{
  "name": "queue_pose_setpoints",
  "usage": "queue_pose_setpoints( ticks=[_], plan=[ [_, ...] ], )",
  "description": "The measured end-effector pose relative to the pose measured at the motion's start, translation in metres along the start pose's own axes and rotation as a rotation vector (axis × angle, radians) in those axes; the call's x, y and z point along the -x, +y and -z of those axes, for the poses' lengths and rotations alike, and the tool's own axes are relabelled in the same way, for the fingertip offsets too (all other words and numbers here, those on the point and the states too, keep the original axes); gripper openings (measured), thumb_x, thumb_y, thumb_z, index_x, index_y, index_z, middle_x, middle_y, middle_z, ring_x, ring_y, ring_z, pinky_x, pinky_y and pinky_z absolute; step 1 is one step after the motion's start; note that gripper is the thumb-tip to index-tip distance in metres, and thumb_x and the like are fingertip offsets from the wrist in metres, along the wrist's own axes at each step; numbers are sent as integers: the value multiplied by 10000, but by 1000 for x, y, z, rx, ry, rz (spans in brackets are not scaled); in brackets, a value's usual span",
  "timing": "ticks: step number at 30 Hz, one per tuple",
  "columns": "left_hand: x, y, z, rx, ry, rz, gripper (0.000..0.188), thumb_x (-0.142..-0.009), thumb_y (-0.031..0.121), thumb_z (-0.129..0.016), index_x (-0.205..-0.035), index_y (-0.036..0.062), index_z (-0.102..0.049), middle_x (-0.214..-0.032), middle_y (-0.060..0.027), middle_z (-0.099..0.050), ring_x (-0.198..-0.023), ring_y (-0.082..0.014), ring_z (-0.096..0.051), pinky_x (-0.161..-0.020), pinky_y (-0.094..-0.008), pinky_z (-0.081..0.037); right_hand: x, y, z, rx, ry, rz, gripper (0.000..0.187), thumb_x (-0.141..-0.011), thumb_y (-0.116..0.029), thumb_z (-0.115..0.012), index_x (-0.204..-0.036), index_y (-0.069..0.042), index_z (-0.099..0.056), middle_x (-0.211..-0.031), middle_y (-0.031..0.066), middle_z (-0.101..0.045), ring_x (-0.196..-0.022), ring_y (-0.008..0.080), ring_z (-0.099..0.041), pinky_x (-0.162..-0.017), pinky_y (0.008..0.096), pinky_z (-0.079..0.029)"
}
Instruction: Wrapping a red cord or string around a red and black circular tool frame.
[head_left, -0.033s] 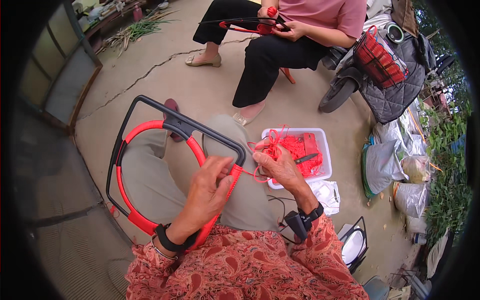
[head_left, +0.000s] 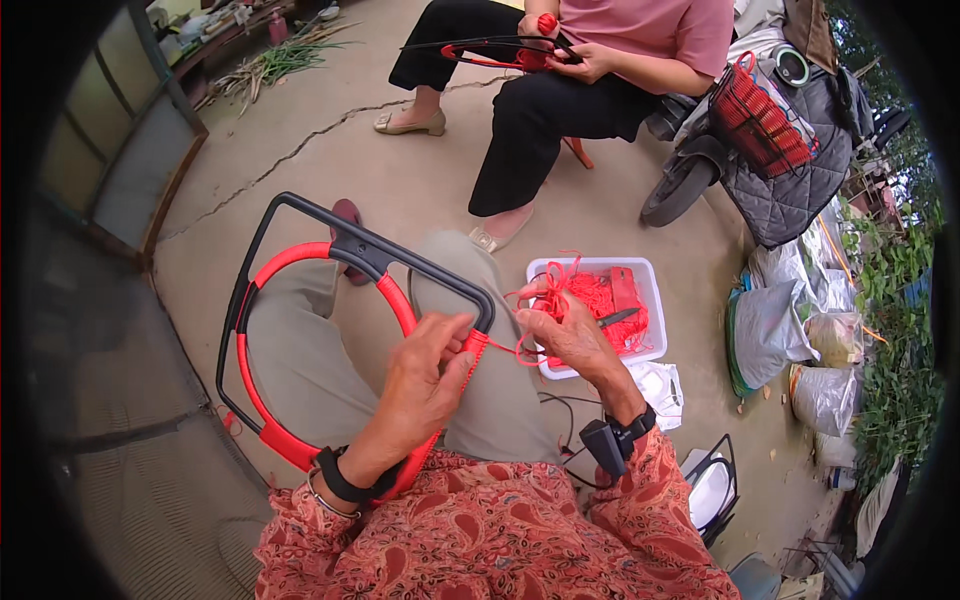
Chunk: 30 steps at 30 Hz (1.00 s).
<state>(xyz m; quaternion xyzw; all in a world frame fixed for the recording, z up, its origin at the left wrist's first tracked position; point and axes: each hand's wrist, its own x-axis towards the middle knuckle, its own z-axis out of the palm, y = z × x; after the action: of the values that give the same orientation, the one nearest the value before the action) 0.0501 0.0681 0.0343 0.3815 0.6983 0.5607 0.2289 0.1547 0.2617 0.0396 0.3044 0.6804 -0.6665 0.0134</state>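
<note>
Across my lap lies a black frame with a ring wrapped in red cord (head_left: 262, 371). My left hand (head_left: 425, 372) is closed at the ring's right side, fingers bent and thumb against the red wrapping, just below the frame's rounded corner. My right hand (head_left: 568, 332) grips a loose bundle of red cord (head_left: 545, 292), and a strand runs from there to the wrapped part by my left fingers. Beyond this hand a white plastic tub (head_left: 655, 300) holds tangled red cord (head_left: 622, 338), a red block-like thing (head_left: 624, 288) and dark-bladed scissors (head_left: 618, 317).
Opposite sits a person in a pink top (head_left: 640, 30), holding a similar frame (head_left: 480, 45). A parked scooter (head_left: 680, 185) with a red basket (head_left: 765, 125) stands far right, near stuffed sacks (head_left: 770, 330). Another black frame (head_left: 715, 490) lies lower right. A mesh panel (head_left: 130, 390) is at left.
My right hand has shifted slightly right with the cord, and the cord loop under it looks smaller. My left hand keeps its place on the frame.
</note>
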Motion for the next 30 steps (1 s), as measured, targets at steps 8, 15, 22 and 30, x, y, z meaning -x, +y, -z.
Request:
queue_pose_setpoints(
  ticks=[8,15,22,30],
  plan=[
    [-8,-11,-11,92,-67,173,273,-873,-1,-560,-1141,-54,-547,-899,-86,-585,-773,-141,-606,-669,-258,-519,-4,-13,40,552,266,446,245,-850,-78,-562,-1059,15,-474,-778,164,-526,-696,270,-538,-649,383,-436],
    [-10,7,-14,654,-167,575,264,-913,40,-523,-1160,-36,-471,-910,-85,-609,-766,-175,-627,-715,-301,-534,5,-62,-13,567,-11,890,389,-798,-29,-624,-1153,-3,-467,-976,193,-552,-865,402,-555,-708,422,-454],
    [-4,7,-21,637,-180,509,286,-901,88,-576,-1160,-11,-508,-929,-68,-617,-751,-153,-607,-664,-272,-504,7,-49,-35,957,19,829,617,-698,-4,-639,-1273,-28,-417,-1034,150,-528,-973,349,-540,-760,425,-474],
    [-5,11,-19,792,-21,577,295,-927,228,-538,-1118,4,-555,-880,-49,-623,-695,-136,-602,-612,-267,-504,12,-34,-32,724,-111,830,713,-741,40,-587,-1401,-77,-343,-1009,153,-529,-968,349,-522,-805,406,-460]
  ],
)
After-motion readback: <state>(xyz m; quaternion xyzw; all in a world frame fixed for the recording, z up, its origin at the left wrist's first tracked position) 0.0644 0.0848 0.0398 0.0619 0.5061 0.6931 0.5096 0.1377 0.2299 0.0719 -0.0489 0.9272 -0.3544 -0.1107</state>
